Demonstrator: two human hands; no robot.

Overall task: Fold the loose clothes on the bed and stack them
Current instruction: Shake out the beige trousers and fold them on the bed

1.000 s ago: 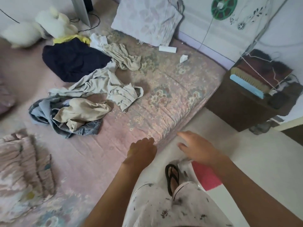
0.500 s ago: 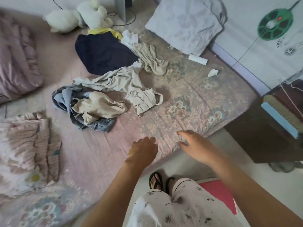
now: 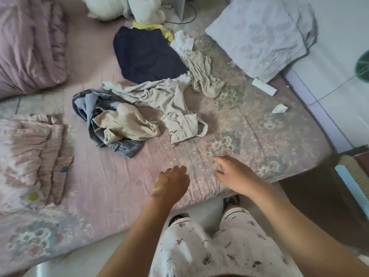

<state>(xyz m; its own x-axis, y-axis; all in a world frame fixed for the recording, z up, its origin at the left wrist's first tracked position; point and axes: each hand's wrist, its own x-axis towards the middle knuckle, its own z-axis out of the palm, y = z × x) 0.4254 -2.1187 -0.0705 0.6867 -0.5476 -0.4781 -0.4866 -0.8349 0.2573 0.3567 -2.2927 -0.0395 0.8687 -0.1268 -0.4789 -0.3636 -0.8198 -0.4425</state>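
Here the clothes lie loose & crumpled mid-bed (image 3: 119,186): limp beige shirt (image 3: 163,98), tan garment (image 3: 127,122) bunched on rumpled denim jeans (image 3: 119,145), flat navy piece (image 3: 147,56) w/ yellow trim, thin beige top (image 3: 205,76) beside it. Left hand (image 3: 172,181) hovers over the floral quilted bedspread nr the front edge, fingers loosely curled, holding nothing. Right hand (image 3: 234,173) just beside it, fingers spread, relaxed, also holding nothing. Both apart from the clothes. Striped pink folded blanket (image 3: 36,156) at left, pale pillow (image 3: 261,35) far right, fluffy white plush toy (image 3: 127,7) at top

Bare forearms, sleeveless to the frame edge; white shorts (image 3: 225,246) with small dark floral print; dark sandals (image 3: 231,200).
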